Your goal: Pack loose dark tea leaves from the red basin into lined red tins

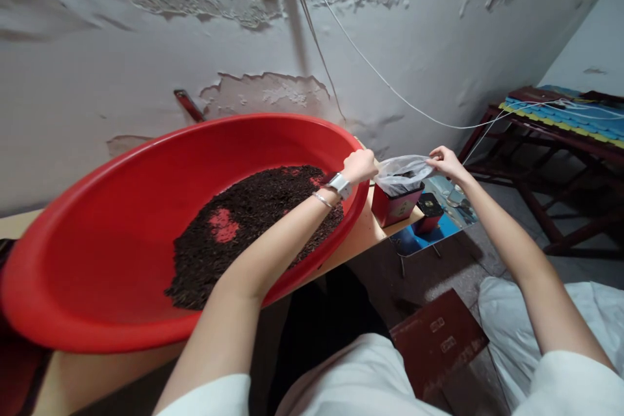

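Note:
A clear plastic bag (pixel 402 166) lines a red square tin (pixel 397 206) at the table's right end, its mouth spread above the tin's rim. Dark bits show inside the bag. On the bag's left edge, my left hand (pixel 359 166) is closed; it wears a watch and a bracelet at the wrist. Pinching the right edge is my right hand (pixel 446 162). Left of the tin stands a large red oval tub (pixel 121 208) holding a spread of dark, loose dried leaves (pixel 263 201), with patches of the red bottom showing through.
Another dark tin (pixel 429 211) sits on a low blue-topped table (pixel 416 240) to the right. A dark red stool (pixel 441 338) stands below, beside a white sack (pixel 550 312). A rack with blue mats (pixel 575 104) is at far right. White cables (pixel 380 75) hang along the peeling wall.

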`<state>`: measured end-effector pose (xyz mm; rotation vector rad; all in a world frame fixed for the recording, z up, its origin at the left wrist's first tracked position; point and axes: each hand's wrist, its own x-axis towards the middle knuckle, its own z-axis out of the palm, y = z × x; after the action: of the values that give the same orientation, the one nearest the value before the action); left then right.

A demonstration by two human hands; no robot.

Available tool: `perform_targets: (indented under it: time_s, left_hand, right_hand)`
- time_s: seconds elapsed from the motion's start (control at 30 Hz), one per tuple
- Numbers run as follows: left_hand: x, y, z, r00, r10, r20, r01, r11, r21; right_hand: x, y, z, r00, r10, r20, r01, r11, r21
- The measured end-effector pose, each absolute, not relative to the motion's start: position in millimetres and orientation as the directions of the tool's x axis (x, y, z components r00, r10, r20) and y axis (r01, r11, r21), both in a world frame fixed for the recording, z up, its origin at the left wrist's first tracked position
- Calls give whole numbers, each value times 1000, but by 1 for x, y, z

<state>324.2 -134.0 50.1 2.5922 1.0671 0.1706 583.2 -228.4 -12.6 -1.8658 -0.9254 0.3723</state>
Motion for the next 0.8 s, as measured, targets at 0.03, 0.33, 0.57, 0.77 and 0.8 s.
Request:
perform_targets:
  time_s: [0.03,0.33,0.57,0.77,0.8]
  left_hand:
    - [323,-129,49,727,685,-47,647,-660,383]
    - [321,-113,44,646,759,84,639,-598,484]
    - [313,-120,33,719,685,-116,473,-361,803]
    - [302,-105,49,562,825,67,286,-270,919]
    - [296,-101,52,565,817,115,322,-346,881]
  right_hand:
    - [582,-230,-13,644,759,101,420,-239,-875]
    - [570,-231,1,754,638,157,336,-170,-926]
    - [541,-252,1,576,799,-174,245,-372,-895]
    - [578,-275,26,677,716,169,308,-67,-949]
    - [588,-281,26,671,718,185,337,-73,-939]
